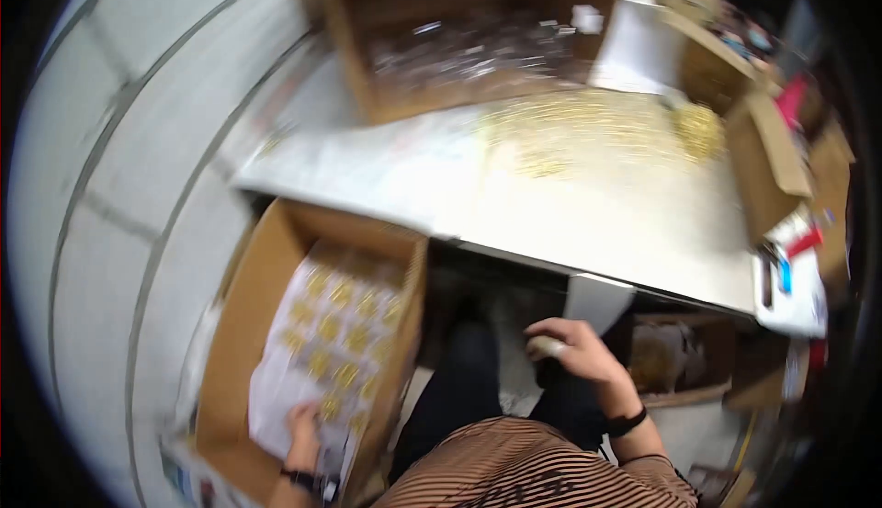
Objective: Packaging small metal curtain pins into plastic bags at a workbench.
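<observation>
My left hand [303, 425] reaches down into a long cardboard box [237, 361] on the left, beside rows of small gold-coloured clusters [329, 327] laid on white sheets [276, 381]. Blur smears its fingertips next to the nearest cluster, so their grip is unclear. Over my lap, apart from the table, hovers my right hand [584, 354] with curled fingers. Something small and pale [548, 346] shows at those fingers; its kind cannot be made out.
Thin gold-coloured pieces [588, 127] lie spread across the white table [606, 232], near a gold bundle [698, 131]. An open carton [363, 76] of shiny clear packets stands behind. Another box [703, 389] sits below, right of my legs.
</observation>
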The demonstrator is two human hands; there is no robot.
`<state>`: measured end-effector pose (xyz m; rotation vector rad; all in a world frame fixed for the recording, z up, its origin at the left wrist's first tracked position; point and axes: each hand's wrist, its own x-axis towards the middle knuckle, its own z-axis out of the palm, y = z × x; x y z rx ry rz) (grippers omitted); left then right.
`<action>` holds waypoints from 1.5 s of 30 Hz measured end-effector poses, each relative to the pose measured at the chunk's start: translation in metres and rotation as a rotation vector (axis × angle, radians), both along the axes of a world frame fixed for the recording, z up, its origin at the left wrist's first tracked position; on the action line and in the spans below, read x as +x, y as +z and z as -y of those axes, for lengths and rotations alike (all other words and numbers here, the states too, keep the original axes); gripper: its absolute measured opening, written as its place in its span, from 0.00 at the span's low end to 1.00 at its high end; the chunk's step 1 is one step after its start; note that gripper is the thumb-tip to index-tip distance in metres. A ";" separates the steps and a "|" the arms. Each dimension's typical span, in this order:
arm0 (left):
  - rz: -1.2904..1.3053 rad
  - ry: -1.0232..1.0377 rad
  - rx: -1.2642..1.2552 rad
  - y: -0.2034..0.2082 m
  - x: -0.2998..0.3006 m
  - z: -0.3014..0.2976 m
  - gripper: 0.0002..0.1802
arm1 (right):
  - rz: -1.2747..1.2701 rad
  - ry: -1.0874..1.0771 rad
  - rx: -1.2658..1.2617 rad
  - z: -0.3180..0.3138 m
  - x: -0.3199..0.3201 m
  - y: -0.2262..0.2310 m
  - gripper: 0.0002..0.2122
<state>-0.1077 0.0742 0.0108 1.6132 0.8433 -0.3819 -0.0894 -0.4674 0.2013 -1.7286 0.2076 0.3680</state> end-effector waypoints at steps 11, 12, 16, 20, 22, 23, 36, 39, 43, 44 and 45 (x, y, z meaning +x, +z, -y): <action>-0.023 -0.264 0.429 -0.004 0.050 -0.036 0.15 | 0.315 -0.128 -0.573 0.137 0.040 0.060 0.12; 0.166 -0.301 0.646 -0.022 0.060 -0.067 0.09 | 0.345 -0.133 -0.625 0.164 0.063 0.062 0.13; 0.736 -0.369 0.568 0.155 0.180 0.113 0.10 | 0.119 -0.252 -1.131 0.287 0.165 0.050 0.19; 0.943 -0.676 0.306 0.223 0.284 0.288 0.07 | -0.056 -0.420 -1.244 0.338 0.221 0.033 0.27; 1.036 -0.868 0.345 0.232 0.331 0.377 0.07 | -0.336 -0.164 -1.343 0.325 0.227 0.019 0.31; 1.093 -0.933 0.247 0.232 0.356 0.420 0.09 | -0.349 -0.169 -1.321 0.320 0.226 0.014 0.31; 1.230 -0.951 0.961 0.224 0.461 0.537 0.09 | 0.230 -0.405 -0.826 0.287 0.049 0.014 0.23; 1.413 -1.026 0.783 0.245 0.409 0.529 0.08 | 0.158 -0.627 -0.896 0.288 0.039 -0.017 0.26; 1.573 -1.234 0.591 0.219 0.299 0.513 0.09 | 0.191 -0.273 -1.141 0.216 0.068 -0.018 0.29; 1.531 -1.300 0.576 0.209 0.272 0.510 0.09 | 0.206 -0.110 -1.176 0.201 0.071 -0.017 0.29; 1.491 -1.363 0.559 0.204 0.245 0.508 0.10 | 0.231 -0.088 -1.210 0.197 0.072 -0.020 0.29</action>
